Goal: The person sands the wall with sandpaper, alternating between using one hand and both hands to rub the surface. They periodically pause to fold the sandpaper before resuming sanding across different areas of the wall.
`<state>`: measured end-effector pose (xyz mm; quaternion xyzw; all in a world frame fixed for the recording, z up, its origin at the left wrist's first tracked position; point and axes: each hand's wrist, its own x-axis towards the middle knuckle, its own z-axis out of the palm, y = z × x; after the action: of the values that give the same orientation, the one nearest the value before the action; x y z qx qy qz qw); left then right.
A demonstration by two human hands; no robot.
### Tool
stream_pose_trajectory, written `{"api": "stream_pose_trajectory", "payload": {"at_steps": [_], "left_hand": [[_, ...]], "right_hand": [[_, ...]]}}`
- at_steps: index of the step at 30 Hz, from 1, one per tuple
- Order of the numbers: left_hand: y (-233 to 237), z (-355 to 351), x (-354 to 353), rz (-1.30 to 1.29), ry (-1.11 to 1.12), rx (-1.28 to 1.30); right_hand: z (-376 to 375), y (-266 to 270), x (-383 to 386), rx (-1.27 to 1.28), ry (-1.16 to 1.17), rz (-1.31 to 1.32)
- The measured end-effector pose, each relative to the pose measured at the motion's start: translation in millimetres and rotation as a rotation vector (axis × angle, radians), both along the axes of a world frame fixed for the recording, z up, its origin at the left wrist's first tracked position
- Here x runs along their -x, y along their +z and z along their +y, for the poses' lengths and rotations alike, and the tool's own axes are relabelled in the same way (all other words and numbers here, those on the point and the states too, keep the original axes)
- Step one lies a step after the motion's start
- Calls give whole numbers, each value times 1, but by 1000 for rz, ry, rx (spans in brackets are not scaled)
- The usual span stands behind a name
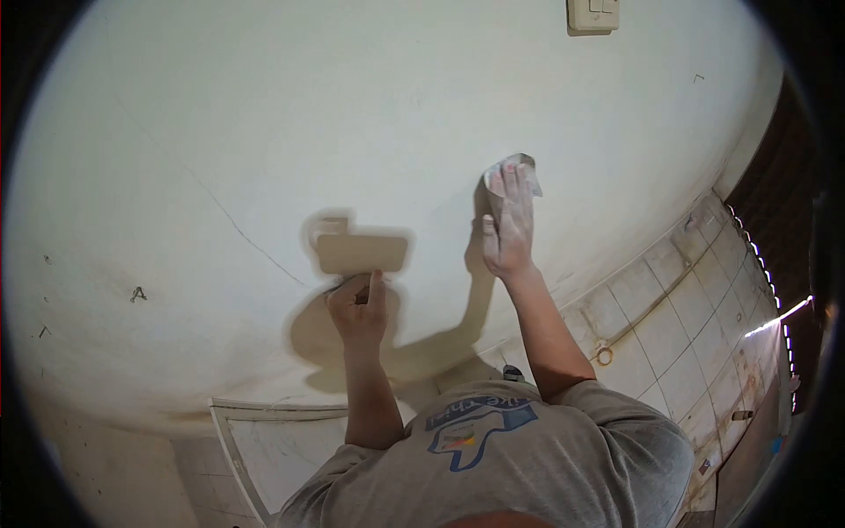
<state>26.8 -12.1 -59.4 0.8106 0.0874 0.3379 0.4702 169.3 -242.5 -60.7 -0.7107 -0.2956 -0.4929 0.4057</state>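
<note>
My right hand (510,220), coated in pale dust, lies flat on the whitish wall (422,106). Under its fingers is a piece of sandpaper (523,161), with a curled edge showing past the fingertips. Lower and to the left, my left hand (359,306) is at the wall, its fingers curled and one digit stretched upward. A small dark edge shows beside its knuckles, but I cannot make out what it holds, if anything. A long thin crack (220,211) runs down the wall toward this hand.
A light switch (594,14) is at the top right. Stained tiles (660,326) cover the lower right wall, with a yellowish ring (605,355) there. A white-framed panel (282,440) stands low on the left. Shadows of the head and arms fall on the wall.
</note>
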Motion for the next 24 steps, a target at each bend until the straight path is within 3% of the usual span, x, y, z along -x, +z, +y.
{"api": "stream_pose_trajectory", "payload": {"at_steps": [1, 5, 7, 10, 13, 15, 19, 24], "left_hand": [[-1, 0, 1, -1, -7, 12], [7, -7, 2, -27, -1, 21], [7, -9, 4, -25, -12, 86], [-1, -6, 1, -107, -42, 12], [6, -7, 3, -81, 113, -325], [3, -11, 2, -90, 110, -243], [-9, -5, -1, -73, 86, -76], [0, -6, 4, -75, -27, -84]], "right_hand": [[-9, -2, -3, 3, 0, -8], [-28, -1, -28, -373, 25, 79], [-31, 21, -18, -323, -101, 106], [-9, 29, -6, -260, -46, 74], [8, 23, 11, -60, 46, -11], [9, 13, 10, -4, 46, 2], [-19, 7, -21, -246, -35, 3], [-14, 30, -17, -424, -48, 124]]}}
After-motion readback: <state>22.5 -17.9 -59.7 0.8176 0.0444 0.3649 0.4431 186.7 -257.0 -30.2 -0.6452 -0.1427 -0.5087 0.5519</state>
